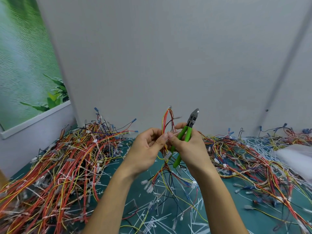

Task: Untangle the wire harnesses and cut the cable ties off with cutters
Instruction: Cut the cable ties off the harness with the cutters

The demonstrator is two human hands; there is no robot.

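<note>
A teal table (138,188) carries a big heap of wire harnesses (67,162) on the left, a looser heap (244,157) on the right, and white cut ties (157,218) strewn between them. Raised over the middle, the left hand (146,147) pinches a small harness (166,119) of red and yellow wires. The right hand (189,147) clasps the green-handled cutters (187,134), nose upward, its thumb possibly touching the same wires.
</note>
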